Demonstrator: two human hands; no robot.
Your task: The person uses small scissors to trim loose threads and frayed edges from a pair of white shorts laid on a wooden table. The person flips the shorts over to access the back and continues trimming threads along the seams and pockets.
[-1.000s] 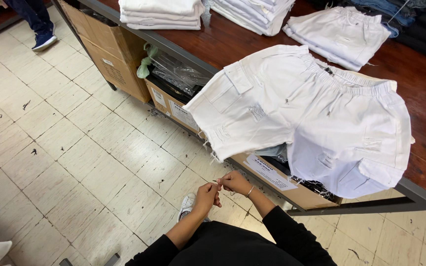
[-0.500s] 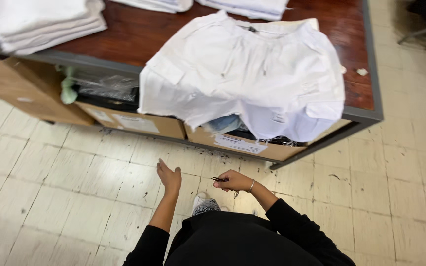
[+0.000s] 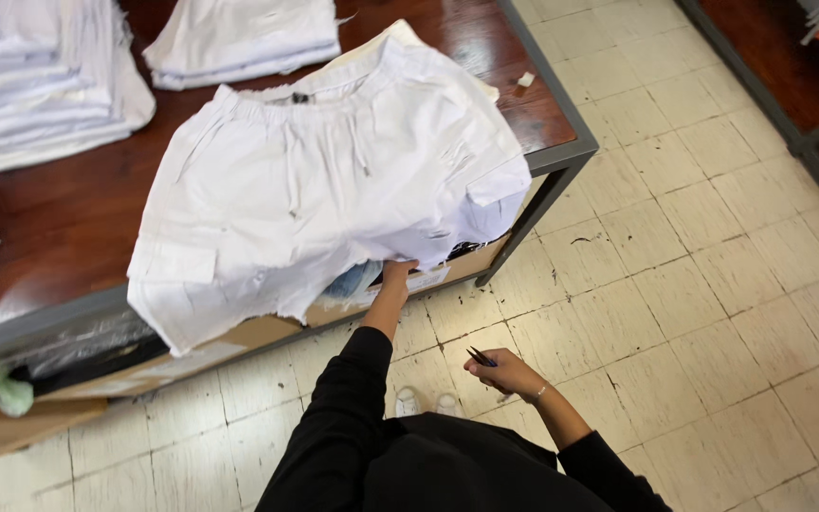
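White cargo shorts [image 3: 334, 190] — one pair, spread flat across the centre of the frame on a dark wooden table [image 3: 59, 228], waistband and drawstring toward the top, frayed hems overhanging the table's grey metal edge. Left hand [image 3: 396, 277]: half a second ago it hung open in the air below the table; it has since come up to the lower hem at centre frame, fingers tucked under the cloth, so whether they pinch or merely touch cannot be told. Right hand [image 3: 507, 372]: lower centre-right, closed around a small dark pointed tool [image 3: 482, 357], possibly snips, held clear of the garment and over the tiled floor [image 3: 713, 284], much as before. Judgement — with the hem newly taken up and the tool kept ready, attention appears to have turned to the ragged edge. Also present: stacks of folded white garments [image 3: 40, 85] at upper left, a further folded pile [image 3: 239, 38] at top centre, cardboard boxes [image 3: 239, 337] on the shelf beneath the table.
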